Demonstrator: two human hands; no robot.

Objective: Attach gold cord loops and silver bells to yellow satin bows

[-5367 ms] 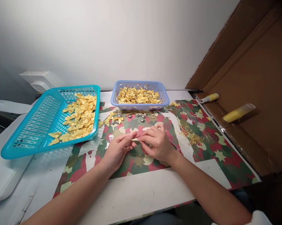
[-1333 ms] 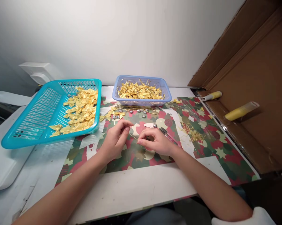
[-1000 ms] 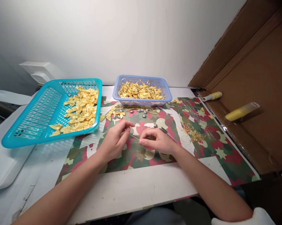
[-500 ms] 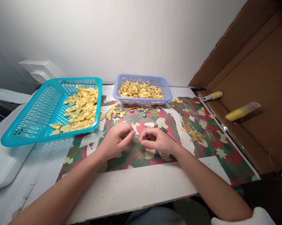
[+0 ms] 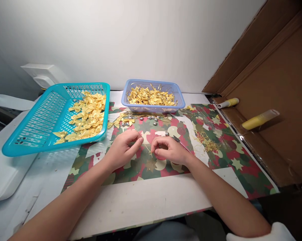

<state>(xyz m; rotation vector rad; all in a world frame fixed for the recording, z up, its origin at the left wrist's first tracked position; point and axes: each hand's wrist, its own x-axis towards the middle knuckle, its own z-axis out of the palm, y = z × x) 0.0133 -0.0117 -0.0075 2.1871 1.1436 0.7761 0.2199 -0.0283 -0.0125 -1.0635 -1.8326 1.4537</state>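
Note:
Between thumb and forefinger, my left hand (image 5: 125, 147) pinches a thin yellow cord (image 5: 147, 149). The cord runs down to a small curled end close to the fingertips of my right hand (image 5: 170, 150). My right hand is curled, thumb near the forefinger; whether it touches the cord I cannot tell. A black-tipped tool with a pinkish handle (image 5: 181, 143) shows beside my right hand, partly hidden by it. Just beyond my right hand lies a small silver bell (image 5: 167, 134). More silver bells (image 5: 155, 124), yellow ribbon bows (image 5: 128, 121) and gold wire ties (image 5: 145, 115) lie further back.
A turquoise basket (image 5: 17, 147) with yellow bows stands at the left. Behind my hands is a lilac basket (image 5: 153, 109) of bows with gold ties. Thread scraps (image 5: 208, 144) lie at the right, near a cardboard wall (image 5: 271, 83) with two yellow tubes (image 5: 260, 120).
The cord, stretched straight between my hands before, now hangs slack with a curled end. My right hand has shifted slightly right, away from my left hand.

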